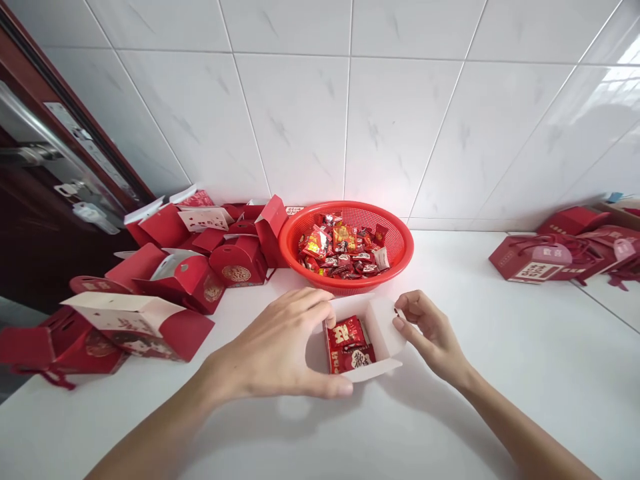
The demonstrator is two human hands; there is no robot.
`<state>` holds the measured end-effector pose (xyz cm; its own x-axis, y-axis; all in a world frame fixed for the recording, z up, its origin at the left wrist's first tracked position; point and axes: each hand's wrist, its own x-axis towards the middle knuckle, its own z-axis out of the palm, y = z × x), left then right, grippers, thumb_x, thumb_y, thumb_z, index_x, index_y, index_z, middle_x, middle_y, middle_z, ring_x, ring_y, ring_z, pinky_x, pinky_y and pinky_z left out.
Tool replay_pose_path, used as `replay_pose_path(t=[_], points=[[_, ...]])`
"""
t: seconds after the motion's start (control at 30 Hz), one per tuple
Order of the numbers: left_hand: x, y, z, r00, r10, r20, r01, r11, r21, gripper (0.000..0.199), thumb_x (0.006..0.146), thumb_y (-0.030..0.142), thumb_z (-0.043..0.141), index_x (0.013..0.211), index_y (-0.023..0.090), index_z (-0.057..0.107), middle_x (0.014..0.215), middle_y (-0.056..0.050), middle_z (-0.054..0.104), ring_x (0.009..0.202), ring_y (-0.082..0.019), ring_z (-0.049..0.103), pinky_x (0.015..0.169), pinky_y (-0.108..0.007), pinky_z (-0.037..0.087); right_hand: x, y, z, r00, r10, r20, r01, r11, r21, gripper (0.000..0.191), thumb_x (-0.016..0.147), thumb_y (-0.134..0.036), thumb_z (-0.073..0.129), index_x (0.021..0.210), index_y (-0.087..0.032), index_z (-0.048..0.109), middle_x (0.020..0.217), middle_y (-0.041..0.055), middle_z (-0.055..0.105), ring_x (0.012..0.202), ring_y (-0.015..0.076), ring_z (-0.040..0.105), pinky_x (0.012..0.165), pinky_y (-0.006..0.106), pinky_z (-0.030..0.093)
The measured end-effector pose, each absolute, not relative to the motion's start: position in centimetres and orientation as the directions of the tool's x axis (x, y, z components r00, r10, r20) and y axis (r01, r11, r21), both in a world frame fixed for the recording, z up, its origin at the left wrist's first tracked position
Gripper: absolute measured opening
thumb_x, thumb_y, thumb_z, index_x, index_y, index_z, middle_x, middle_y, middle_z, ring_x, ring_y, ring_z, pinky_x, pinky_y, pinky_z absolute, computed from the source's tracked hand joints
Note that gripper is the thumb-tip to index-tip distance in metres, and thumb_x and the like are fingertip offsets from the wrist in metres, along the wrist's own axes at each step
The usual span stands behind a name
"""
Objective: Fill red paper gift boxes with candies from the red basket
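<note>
Head view: my left hand [280,350] cups the small open white cardboard box [373,337], fingers curled against its left wall. My right hand [430,330] pinches its right flap. Red-wrapped candies [347,343] lie inside, between my fingertips; round red plastic basket [400,243] just beyond.

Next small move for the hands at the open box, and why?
Probably fold the flaps shut: the small white-lined open paper box already holds red wrapped candies, the left hand steadies its side, and the right hand pinches a flap.
</note>
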<state>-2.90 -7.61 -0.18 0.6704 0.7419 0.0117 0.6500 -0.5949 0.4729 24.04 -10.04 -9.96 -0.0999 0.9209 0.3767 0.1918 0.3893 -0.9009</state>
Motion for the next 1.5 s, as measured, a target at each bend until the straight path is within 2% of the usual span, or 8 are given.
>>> replay_pose_path(t=[0.17, 0.33, 0.5, 0.63, 0.93, 1.17, 1.37, 1.5], points=[[-1.3, -8.7, -1.8, 0.611, 0.766, 0.2, 0.628, -0.623, 0.466, 0.007, 0.085, 0.023, 0.056, 0.081, 0.022, 0.05, 0.091, -0.001, 0.064, 0.082, -0.019, 0.06, 0.075, -0.032, 0.048, 23.7, -10.5, -10.0, -0.081, 0.933, 0.35, 0.14, 0.359, -0.923, 0.015, 0.1, -0.039, 0.059, 0.102, -0.024, 0.059, 0.092, 0.0015, 0.058, 0.069, 0.0112, 0.054, 0.058, 0.024, 0.046], [-0.7, -9.1, -2.7, 0.566, 0.782, 0.261, 0.651, -0.618, 0.441, 0.021, 0.083, 0.016, 0.055, 0.103, 0.021, 0.055, 0.097, -0.003, 0.067, 0.089, -0.021, 0.062, 0.083, -0.037, 0.05, 23.2, -10.9, -10.2, -0.078, 0.892, 0.444, 0.18, 0.451, -0.874, 0.02, 0.102, -0.039, 0.057, 0.119, -0.029, 0.06, 0.108, 0.005, 0.063, 0.081, 0.0146, 0.063, 0.068, 0.027, 0.054], [-0.4, -9.4, -3.2, 0.596, 0.782, 0.182, 0.672, -0.61, 0.42, 0.009, 0.09, 0.023, 0.056, 0.086, 0.02, 0.064, 0.093, -0.005, 0.064, 0.092, -0.023, 0.061, 0.088, -0.041, 0.051, 22.5, -11.3, -10.7, -0.116, 0.828, 0.549, 0.212, 0.561, -0.801, 0.025, 0.102, -0.037, 0.057, 0.125, -0.03, 0.057, 0.11, 0.0059, 0.064, 0.082, 0.0159, 0.064, 0.074, 0.031, 0.057], [-0.3, -9.5, -3.4, 0.582, 0.804, 0.125, 0.689, -0.569, 0.45, 0.013, 0.091, 0.026, 0.057, 0.084, 0.02, 0.066, 0.106, -0.007, 0.063, 0.105, -0.026, 0.061, 0.092, -0.042, 0.051, 22.3, -11.8, -10.7, -0.199, 0.775, 0.6, 0.3, 0.631, -0.715, 0.027, 0.103, -0.038, 0.054, 0.127, -0.027, 0.057, 0.126, 0.0121, 0.062, 0.108, 0.024, 0.063, 0.083, 0.036, 0.057], [0.3, -9.8, -3.5, 0.518, 0.839, 0.169, 0.724, -0.535, 0.437, 0.007, 0.085, 0.019, 0.057, 0.09, 0.022, 0.053, 0.092, -0.003, 0.061, 0.086, -0.022, 0.061, 0.08, -0.039, 0.053, 21.3, -12.4, -12.0, -0.394, 0.617, 0.681, 0.505, 0.765, -0.401, 0.047, 0.103, -0.03, 0.049, 0.15, -0.027, 0.047, 0.15, 0.0167, 0.044, 0.129, 0.0309, 0.052, 0.101, 0.051, 0.053], [-1.3, -8.9, -1.7, 0.514, 0.853, 0.094, 0.677, -0.471, 0.566, 0.035, 0.087, 0.054, 0.066, 0.1, 0.023, 0.056, 0.103, -0.004, 0.066, 0.09, -0.023, 0.065, 0.075, -0.034, 0.054, 21.3, -12.4, -12.3, -0.402, 0.622, 0.672, 0.534, 0.755, -0.38, 0.047, 0.103, -0.027, 0.045, 0.151, -0.028, 0.046, 0.15, 0.0168, 0.044, 0.131, 0.0321, 0.05, 0.099, 0.053, 0.053], [-3.0, -8.0, -0.5, 0.505, 0.852, 0.134, 0.686, -0.491, 0.536, 0.02, 0.094, 0.041, 0.054, 0.086, 0.023, 0.058, 0.096, -0.002, 0.066, 0.084, -0.02, 0.065, 0.075, -0.032, 0.053, 21.2, -12.5, -12.3, -0.399, 0.621, 0.675, 0.526, 0.758, -0.386, 0.048, 0.103, -0.025, 0.045, 0.151, -0.027, 0.046, 0.151, 0.0161, 0.042, 0.131, 0.0308, 0.049, 0.1, 0.051, 0.053], [-2.4, -8.1, -1.3, 0.585, 0.81, 0.044, 0.654, -0.503, 0.566, 0.031, 0.098, 0.041, 0.051, 0.079, 0.023, 0.067, 0.116, -0.005, 0.066, 0.103, -0.023, 0.067, 0.085, -0.033, 0.054, 21.2, -12.5, -12.4, -0.406, 0.627, 0.665, 0.532, 0.754, -0.387, 0.048, 0.104, -0.027, 0.044, 0.151, -0.027, 0.044, 0.152, 0.0165, 0.042, 0.131, 0.0315, 0.05, 0.1, 0.053, 0.053]])
